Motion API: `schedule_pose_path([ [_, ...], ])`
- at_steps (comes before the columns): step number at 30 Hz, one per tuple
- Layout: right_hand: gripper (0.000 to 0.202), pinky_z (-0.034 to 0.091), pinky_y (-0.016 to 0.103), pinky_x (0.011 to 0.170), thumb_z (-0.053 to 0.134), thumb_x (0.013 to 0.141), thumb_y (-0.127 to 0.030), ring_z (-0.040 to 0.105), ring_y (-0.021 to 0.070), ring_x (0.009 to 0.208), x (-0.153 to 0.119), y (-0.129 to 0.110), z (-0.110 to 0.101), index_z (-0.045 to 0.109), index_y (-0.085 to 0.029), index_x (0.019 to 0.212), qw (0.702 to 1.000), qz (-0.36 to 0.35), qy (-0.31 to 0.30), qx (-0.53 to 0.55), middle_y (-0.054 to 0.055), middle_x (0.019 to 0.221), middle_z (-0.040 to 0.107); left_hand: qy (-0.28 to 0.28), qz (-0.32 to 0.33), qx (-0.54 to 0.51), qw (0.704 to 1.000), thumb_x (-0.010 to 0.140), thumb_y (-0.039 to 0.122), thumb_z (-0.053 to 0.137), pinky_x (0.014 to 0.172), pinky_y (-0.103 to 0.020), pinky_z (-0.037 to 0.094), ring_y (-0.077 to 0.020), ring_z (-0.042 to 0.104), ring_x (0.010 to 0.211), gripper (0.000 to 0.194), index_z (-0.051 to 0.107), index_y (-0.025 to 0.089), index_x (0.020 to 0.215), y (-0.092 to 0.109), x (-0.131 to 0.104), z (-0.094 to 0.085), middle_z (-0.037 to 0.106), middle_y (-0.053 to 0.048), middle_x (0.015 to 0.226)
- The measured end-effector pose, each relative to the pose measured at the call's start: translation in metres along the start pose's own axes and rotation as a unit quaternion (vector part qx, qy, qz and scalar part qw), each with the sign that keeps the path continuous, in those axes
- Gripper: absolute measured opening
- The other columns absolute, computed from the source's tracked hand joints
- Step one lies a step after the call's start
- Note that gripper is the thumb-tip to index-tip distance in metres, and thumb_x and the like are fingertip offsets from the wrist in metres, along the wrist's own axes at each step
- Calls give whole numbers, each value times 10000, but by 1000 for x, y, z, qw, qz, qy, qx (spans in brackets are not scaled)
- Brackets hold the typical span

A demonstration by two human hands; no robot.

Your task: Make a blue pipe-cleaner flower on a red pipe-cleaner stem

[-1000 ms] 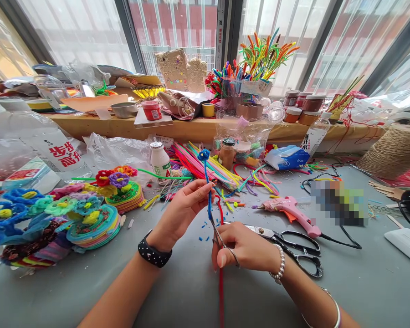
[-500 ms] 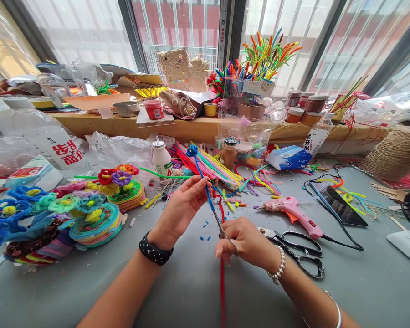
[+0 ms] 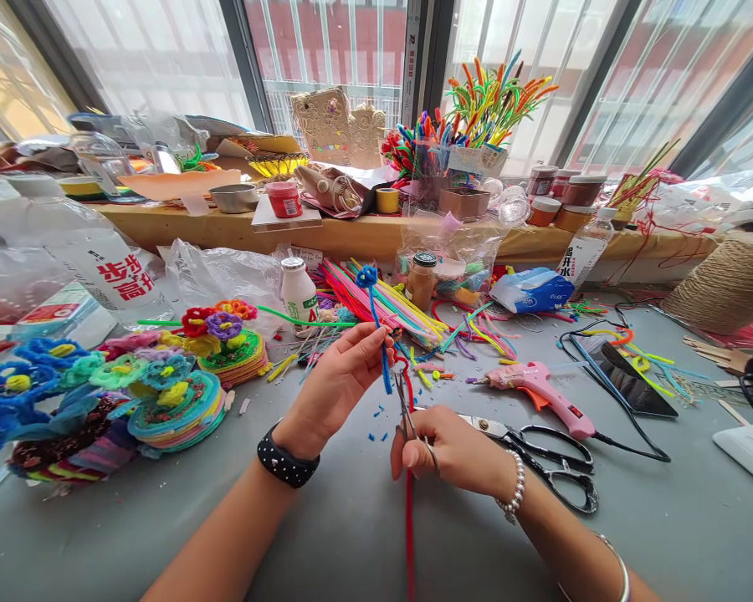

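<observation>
Pinched between the fingertips of my left hand (image 3: 355, 359) is a blue pipe cleaner (image 3: 386, 372), with a curled blue flower (image 3: 367, 277) at its upper end. My right hand (image 3: 448, 451) grips small scissors (image 3: 405, 405) by the handles. Their blades point up, close beside the lower end of the blue stem. Whether the blades touch it I cannot tell. A long red pipe cleaner (image 3: 409, 527) lies on the table beneath the scissors. Tiny blue clippings (image 3: 378, 436) are scattered below my left hand.
Finished pipe cleaner flowers (image 3: 18, 383) stand at the left. A pink glue gun (image 3: 549, 397) and large black-handled scissors (image 3: 540, 456) lie at the right. Behind my hands are a white bottle (image 3: 298, 293), a brown jar (image 3: 422, 280) and a pile of pipe cleaners (image 3: 407, 313).
The scissors have come slightly apart from the blue stem, and their blades are more upright. The blue flower has shifted a little to the right, its stem straighter.
</observation>
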State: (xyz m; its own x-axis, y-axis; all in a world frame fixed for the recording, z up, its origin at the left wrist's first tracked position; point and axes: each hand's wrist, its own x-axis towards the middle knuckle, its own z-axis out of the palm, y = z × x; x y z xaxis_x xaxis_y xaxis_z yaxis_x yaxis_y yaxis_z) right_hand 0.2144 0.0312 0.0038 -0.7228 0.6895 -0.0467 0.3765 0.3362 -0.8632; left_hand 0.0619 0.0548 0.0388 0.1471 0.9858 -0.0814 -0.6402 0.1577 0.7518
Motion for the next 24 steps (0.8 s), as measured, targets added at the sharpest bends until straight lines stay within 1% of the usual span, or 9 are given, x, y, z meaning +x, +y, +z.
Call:
schedule_pose_path([
  [3, 803, 350, 212, 545, 174, 604, -756, 450, 105, 559, -1, -2, -1, 632, -111, 742, 999, -23, -20, -30, 19, 605, 524, -21, -10, 20, 1000, 683, 109, 588, 609, -160, 454, -45, 556, 593, 46, 595, 148, 707, -1, -1, 1, 607, 26, 670],
  [6, 783, 362, 219, 584, 176, 612, -747, 463, 114, 604, -1, -4, -2, 623, -122, 763, 997, -50, -35, -36, 26, 672, 538, -38, -18, 42, 998, 686, 126, 591, 608, -152, 444, -41, 546, 601, 31, 599, 149, 705, -2, -2, 2, 597, 27, 661],
  [9, 783, 363, 218, 581, 182, 594, -753, 459, 113, 603, -1, -5, -1, 622, -114, 700, 997, -57, -37, -34, 29, 661, 523, -47, -24, 59, 997, 677, 132, 601, 595, -155, 441, -44, 536, 587, 35, 600, 147, 709, -3, -3, 2, 587, 23, 646],
  [13, 740, 353, 207, 551, 226, 601, -739, 452, 102, 579, 0, -6, 0, 613, -108, 597, 998, -61, -28, -13, 23, 620, 506, -42, -22, 67, 997, 673, 130, 604, 598, -157, 440, -48, 536, 588, 38, 597, 141, 709, -5, -2, 3, 582, 18, 647],
  [18, 627, 348, 191, 539, 330, 659, -668, 463, 91, 564, -1, -6, 2, 604, -122, 517, 998, -59, 2, 34, 3, 551, 492, -19, -12, 20, 1000, 658, 109, 608, 616, -163, 445, -50, 549, 592, 59, 591, 146, 700, -5, -1, 3, 597, 19, 677],
  [21, 596, 351, 186, 528, 380, 642, -658, 459, 85, 530, -1, -7, 2, 586, -128, 463, 997, -48, 19, 62, -5, 503, 479, -2, -1, 5, 1000, 656, 100, 602, 603, -171, 451, -52, 553, 570, 60, 584, 148, 687, -4, 0, 3, 602, 22, 668],
  [24, 574, 344, 188, 510, 421, 627, -649, 448, 82, 502, -1, -7, 3, 577, -131, 434, 996, -39, 36, 75, -10, 464, 465, 2, 8, -7, 1000, 664, 98, 593, 600, -175, 455, -58, 560, 573, 62, 580, 150, 697, -4, 0, 2, 606, 22, 657],
])
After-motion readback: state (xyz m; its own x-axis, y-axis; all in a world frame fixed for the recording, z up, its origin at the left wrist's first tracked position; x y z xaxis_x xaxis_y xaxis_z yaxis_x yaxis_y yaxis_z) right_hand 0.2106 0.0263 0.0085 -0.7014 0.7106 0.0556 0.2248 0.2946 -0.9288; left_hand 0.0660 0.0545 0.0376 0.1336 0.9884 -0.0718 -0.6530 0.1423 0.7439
